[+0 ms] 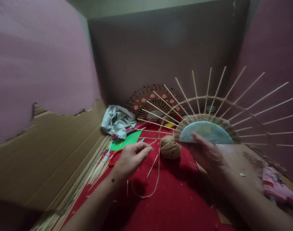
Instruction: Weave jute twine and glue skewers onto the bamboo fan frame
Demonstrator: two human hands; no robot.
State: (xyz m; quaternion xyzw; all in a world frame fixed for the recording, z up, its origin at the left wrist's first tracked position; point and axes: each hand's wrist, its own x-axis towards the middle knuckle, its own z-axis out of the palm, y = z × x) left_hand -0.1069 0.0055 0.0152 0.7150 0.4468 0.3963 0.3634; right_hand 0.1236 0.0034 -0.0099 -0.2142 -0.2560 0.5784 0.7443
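My right hand [206, 154] grips a half-round fan frame [206, 130] by its pale blue core, thumb on its face. Thin wooden skewers radiate from the core, and jute twine is woven in bands around it. My left hand [130, 157] pinches a strand of jute twine [158, 173] that loops down onto the red cloth [170, 199]. A ball of jute twine [170, 147] rests on the cloth between my hands, just under the frame's left end.
A finished brown fan with pink flowers [152, 101] leans at the back. A crumpled pale cloth [117, 122], green paper [127, 141], orange-handled scissors [114, 157] and several loose skewers [98, 170] lie left. A pink glue gun [278, 189] lies right. Cardboard walls enclose the space.
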